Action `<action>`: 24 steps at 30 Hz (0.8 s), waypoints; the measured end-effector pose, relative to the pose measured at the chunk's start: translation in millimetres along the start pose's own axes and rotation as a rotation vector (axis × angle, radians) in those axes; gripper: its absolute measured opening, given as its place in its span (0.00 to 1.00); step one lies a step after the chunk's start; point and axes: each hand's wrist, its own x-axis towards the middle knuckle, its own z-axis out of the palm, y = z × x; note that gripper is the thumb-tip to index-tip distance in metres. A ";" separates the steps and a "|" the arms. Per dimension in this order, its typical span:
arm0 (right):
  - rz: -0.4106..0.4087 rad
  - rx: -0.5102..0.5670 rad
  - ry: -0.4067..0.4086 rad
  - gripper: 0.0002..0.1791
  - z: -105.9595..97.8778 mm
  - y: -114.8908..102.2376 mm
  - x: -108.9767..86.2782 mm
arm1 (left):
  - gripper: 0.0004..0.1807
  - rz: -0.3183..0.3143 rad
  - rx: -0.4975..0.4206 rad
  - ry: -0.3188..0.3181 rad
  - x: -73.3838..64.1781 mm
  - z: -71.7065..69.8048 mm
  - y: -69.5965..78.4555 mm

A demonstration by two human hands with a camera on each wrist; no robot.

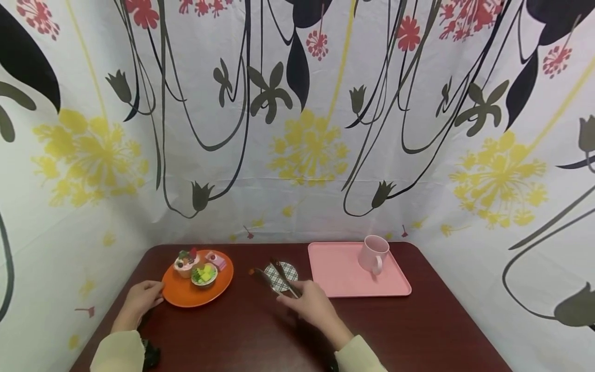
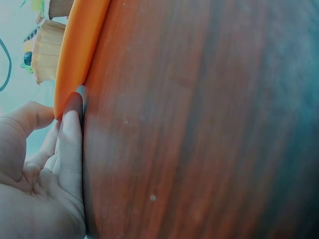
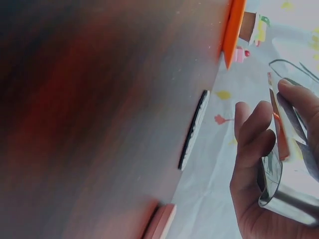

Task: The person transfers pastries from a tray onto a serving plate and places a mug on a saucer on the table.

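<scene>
On the left, my left hand (image 1: 139, 302) pinches the near-left rim of an orange plate (image 1: 186, 299); in the left wrist view the thumb lies on top and fingers reach under the edge. The plate bears a cupcake with berries (image 1: 185, 263), a small fruit tart (image 1: 204, 275) and a pink cake slice (image 1: 216, 260). My right hand (image 1: 312, 306) grips metal tongs (image 3: 294, 201) near their bend. The tong arms stand apart with nothing between them, pointing toward the far left over a round patterned coaster (image 1: 292, 270).
At the back right lies a pink tray (image 1: 334, 274), with a pink mug (image 1: 373, 254) upright on it. The dark brown table (image 1: 241, 336) meets a flower-printed curtain (image 1: 279, 217) along its far edge.
</scene>
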 end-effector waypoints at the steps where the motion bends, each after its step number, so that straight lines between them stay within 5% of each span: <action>1: -0.001 0.003 0.002 0.33 -1.0 1.8 -1.1 | 0.34 -0.004 -0.001 0.001 -0.1 -0.2 -0.4; 24: 0.024 0.093 0.053 0.28 -40.0 32.3 -29.7 | 0.35 -0.012 0.010 0.013 -1.3 1.0 0.8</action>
